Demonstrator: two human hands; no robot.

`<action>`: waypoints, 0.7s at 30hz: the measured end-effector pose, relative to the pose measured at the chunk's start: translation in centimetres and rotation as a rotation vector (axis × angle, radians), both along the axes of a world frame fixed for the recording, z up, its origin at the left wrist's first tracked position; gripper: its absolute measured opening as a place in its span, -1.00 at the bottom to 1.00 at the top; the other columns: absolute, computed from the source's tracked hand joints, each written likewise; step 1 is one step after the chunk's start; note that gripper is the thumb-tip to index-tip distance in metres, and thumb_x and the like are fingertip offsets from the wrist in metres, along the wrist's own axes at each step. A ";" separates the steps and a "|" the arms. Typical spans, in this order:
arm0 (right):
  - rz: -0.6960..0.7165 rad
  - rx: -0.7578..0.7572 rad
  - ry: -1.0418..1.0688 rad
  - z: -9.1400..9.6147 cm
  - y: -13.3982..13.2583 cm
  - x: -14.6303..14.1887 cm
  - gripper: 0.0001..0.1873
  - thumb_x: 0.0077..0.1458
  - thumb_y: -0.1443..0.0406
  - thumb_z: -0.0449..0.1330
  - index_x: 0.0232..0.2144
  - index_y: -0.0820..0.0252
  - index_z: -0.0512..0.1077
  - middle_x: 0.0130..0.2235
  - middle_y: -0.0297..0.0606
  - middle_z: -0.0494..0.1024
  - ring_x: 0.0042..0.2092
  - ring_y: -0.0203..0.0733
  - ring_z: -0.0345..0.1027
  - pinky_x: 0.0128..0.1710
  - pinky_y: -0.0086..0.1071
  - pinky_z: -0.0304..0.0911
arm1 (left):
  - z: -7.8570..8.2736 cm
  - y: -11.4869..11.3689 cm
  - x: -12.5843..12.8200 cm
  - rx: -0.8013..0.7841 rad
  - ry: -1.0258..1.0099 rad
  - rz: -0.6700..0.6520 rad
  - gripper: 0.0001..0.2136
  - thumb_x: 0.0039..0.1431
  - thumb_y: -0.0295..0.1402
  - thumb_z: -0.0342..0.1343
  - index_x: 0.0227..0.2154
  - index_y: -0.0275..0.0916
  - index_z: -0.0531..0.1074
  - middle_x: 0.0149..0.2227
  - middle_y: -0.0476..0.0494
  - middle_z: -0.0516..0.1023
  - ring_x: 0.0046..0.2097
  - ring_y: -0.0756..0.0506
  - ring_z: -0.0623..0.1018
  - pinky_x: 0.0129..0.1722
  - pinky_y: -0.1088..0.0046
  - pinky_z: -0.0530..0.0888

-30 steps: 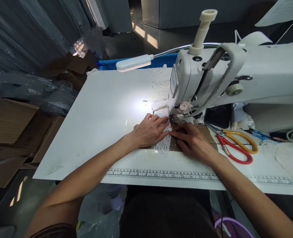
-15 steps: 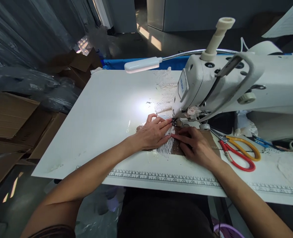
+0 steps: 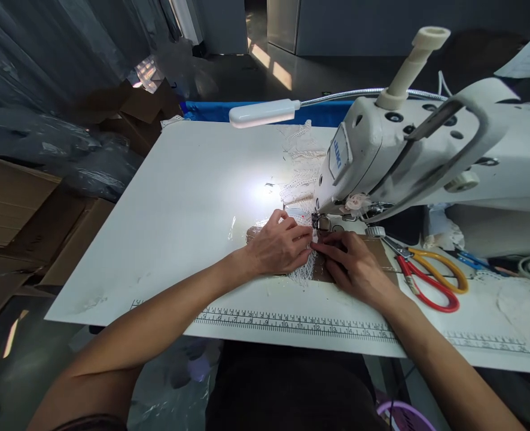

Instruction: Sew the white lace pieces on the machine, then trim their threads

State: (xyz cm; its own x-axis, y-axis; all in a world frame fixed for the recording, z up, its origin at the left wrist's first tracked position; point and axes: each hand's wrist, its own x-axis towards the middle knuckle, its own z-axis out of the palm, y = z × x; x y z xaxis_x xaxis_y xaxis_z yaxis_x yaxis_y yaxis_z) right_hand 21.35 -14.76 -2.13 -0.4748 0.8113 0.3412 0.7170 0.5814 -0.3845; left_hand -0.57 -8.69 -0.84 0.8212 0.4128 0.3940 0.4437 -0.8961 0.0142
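Observation:
White lace trim (image 3: 304, 274) runs under the presser foot (image 3: 321, 222) of a white sewing machine (image 3: 359, 152). My left hand (image 3: 279, 242) lies over the lace just left of the foot, its fingers bent and drawn together on the fabric. Close on the right, my right hand (image 3: 352, 260) pinches the lace's edge between closed fingers, right in front of the foot. Both hands' fingertips nearly meet there. Beneath them is a brown plate (image 3: 323, 269) on the white table (image 3: 179, 203). More lace (image 3: 307, 158) stretches out behind the foot.
Scissors with red and yellow handles (image 3: 430, 278) lie right of my right hand, and blue-handled snips (image 3: 471, 258) farther right. A white lamp (image 3: 265, 114) on a bendy neck hangs over the table's back. A printed ruler (image 3: 292, 323) follows the front edge. Cardboard boxes (image 3: 18, 209) stand left.
My left hand's fingers have drawn back from the foot and curled, where they lay stretched out before. My right hand stays almost in place. The view has shifted slightly.

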 end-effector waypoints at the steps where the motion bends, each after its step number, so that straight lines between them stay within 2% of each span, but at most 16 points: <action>1: -0.007 -0.004 -0.002 0.1 0.0 0.0 -0.61 0.20 0.39 0.07 0.05 0.15 0.47 -0.05 -0.02 0.35 -0.05 0.05 0.31 -0.09 0.02 0.38 | 0.1 0.0 0.0 -0.010 0.009 0.003 -0.74 0.35 -0.31 -0.08 -0.14 -0.27 0.50 -0.08 -0.16 0.58 -0.23 -0.12 0.48 -0.08 0.16 0.32; 10: -0.070 -0.009 -0.045 -0.1 0.0 -0.4 -0.60 0.21 0.36 0.05 0.06 0.24 0.46 -0.08 0.02 0.33 -0.09 0.06 0.32 -0.12 -0.04 0.40 | 0.3 0.2 0.0 -0.044 0.055 0.064 -0.68 0.32 -0.25 -0.06 -0.05 -0.31 0.48 0.04 -0.21 0.52 -0.16 -0.17 0.48 0.01 0.07 0.31; 15: -0.112 0.045 -0.072 -0.1 0.4 -0.9 -0.61 0.23 0.35 0.00 0.05 0.26 0.45 -0.14 0.01 0.36 -0.13 0.06 0.31 -0.18 -0.07 0.41 | 0.1 0.2 0.3 -0.072 0.078 0.119 -0.64 0.36 -0.22 -0.10 0.01 -0.33 0.44 0.12 -0.24 0.45 -0.08 -0.19 0.47 0.02 0.08 0.31; 21: -0.151 0.129 -0.126 0.2 1.1 -1.6 -0.60 0.21 0.40 -0.04 0.01 0.34 0.46 -0.21 0.05 0.39 -0.20 0.04 0.30 -0.24 -0.11 0.41 | 0.0 0.2 0.8 -0.103 0.051 0.202 -0.64 0.35 -0.19 -0.08 0.01 -0.30 0.44 0.10 -0.25 0.46 -0.07 -0.20 0.46 0.00 0.12 0.30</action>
State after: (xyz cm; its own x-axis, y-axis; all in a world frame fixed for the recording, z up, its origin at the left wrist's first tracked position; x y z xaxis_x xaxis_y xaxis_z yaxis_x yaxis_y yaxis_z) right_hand 19.76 -13.67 -1.97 -0.3968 0.8296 0.3928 0.8372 0.5026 -0.2158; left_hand 0.21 -8.49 -0.84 0.7357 0.6067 0.3013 0.6162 -0.7841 0.0742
